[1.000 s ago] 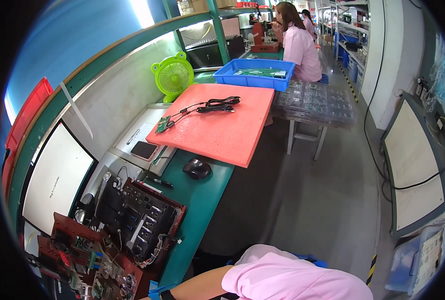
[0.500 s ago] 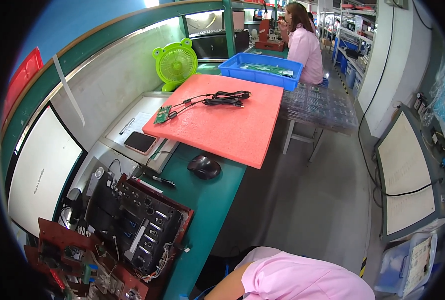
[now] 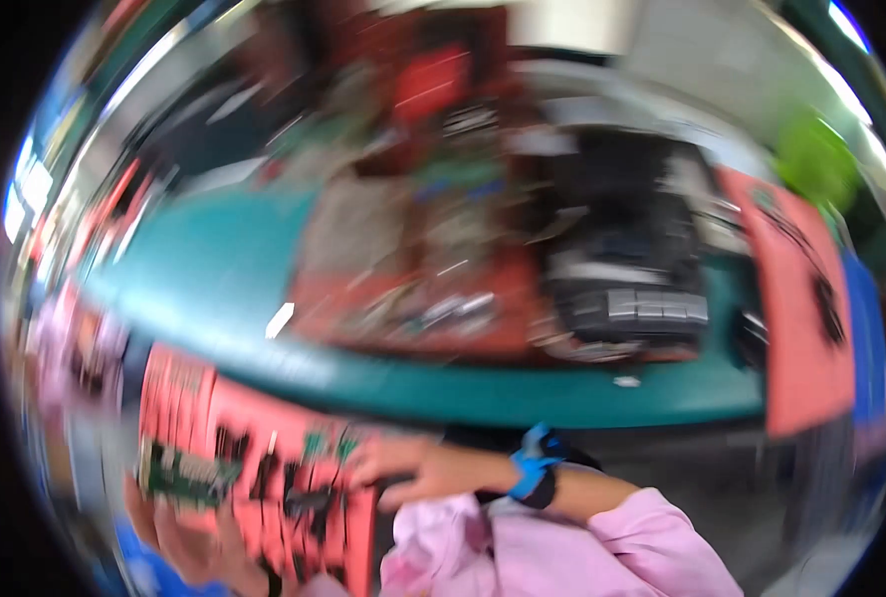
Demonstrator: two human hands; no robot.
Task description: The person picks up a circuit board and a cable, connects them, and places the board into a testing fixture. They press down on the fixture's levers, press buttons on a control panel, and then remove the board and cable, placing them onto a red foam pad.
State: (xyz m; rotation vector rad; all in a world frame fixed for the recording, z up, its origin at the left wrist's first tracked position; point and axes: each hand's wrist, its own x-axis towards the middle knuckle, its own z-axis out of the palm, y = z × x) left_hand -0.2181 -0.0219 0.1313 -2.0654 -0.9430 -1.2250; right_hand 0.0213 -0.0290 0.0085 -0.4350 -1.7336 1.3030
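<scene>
The whole picture is smeared by motion. A green circuit board [image 3: 189, 474] is at the lower left, with my left hand [image 3: 196, 542] gripping it by its lower edge. Beneath it lies a pink foam sheet [image 3: 249, 400] bearing black cables [image 3: 309, 505] and small green boards [image 3: 326, 444]. Over the sheet's right part reaches my right hand [image 3: 408, 468], fingers stretched and thumb apart, nearest to those small boards. I make out nothing held in it. A blue band [image 3: 536, 466] circles my right wrist.
Along the green bench [image 3: 204, 244] stand a reddish-brown test fixture [image 3: 508, 318] and a black one [image 3: 627, 269]. At the right are a second pink foam sheet [image 3: 801, 368] with a cable, a blue bin [image 3: 866, 338] and a green fan [image 3: 816, 164].
The view has swung left along the bench. Both hands have come into sight over a pink foam sheet, and the left one grips a circuit board. The fan and first foam sheet now appear far right.
</scene>
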